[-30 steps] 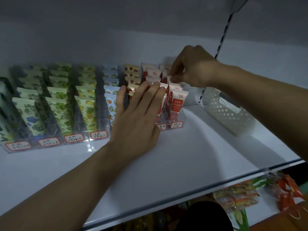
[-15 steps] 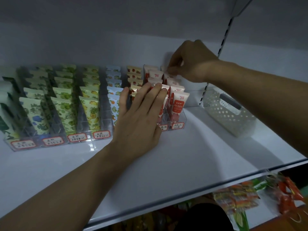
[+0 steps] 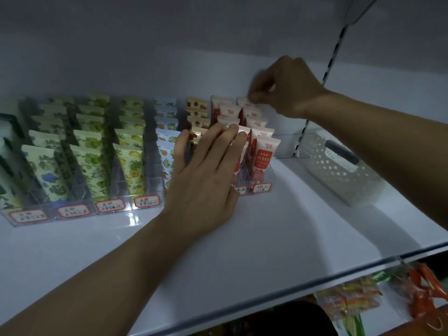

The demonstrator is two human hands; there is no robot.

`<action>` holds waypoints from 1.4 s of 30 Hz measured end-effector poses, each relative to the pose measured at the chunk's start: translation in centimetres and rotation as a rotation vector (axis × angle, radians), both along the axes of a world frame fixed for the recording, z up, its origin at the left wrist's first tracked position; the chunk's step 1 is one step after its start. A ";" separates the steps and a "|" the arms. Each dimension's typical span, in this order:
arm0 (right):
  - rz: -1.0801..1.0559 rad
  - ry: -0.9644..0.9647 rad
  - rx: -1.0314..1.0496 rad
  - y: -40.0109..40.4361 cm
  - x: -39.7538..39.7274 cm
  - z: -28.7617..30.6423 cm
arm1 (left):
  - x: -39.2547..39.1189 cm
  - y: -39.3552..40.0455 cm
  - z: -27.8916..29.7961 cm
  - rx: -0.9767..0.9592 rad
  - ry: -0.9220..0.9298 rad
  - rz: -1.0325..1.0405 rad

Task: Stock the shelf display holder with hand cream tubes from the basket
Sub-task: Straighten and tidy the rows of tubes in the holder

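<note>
Hand on flat glossy tube

A white shelf carries a clear display holder set toward its back left, its lanes filled with upright hand cream tubes and fronted by red-bordered price labels. Well to the right, against the rear upright, a white perforated basket with a dark handle stands on the same shelf.

Price labels (handwritten) blurred; nothing readable.
</note>
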State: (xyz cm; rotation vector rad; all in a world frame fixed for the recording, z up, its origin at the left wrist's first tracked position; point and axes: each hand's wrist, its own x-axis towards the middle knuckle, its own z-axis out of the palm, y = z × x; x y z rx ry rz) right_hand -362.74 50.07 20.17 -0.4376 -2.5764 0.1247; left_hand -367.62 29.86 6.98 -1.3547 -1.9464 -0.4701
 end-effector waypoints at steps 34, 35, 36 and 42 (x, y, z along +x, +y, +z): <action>0.066 -0.301 0.078 -6.7 3.6 -2.2 | -1.2 -2.8 1.6 0.035 -0.106 0.149; 0.061 -0.311 0.070 -6.8 3.7 -1.9 | -1.1 -2.9 1.5 0.031 -0.105 0.152; 0.062 -0.302 0.070 -6.8 3.7 -1.5 | -1.2 -3.0 1.5 0.028 -0.103 0.152; 0.074 -0.180 0.155 -6.7 2.3 -0.6 | -1.1 -3.2 1.4 0.003 -0.105 0.185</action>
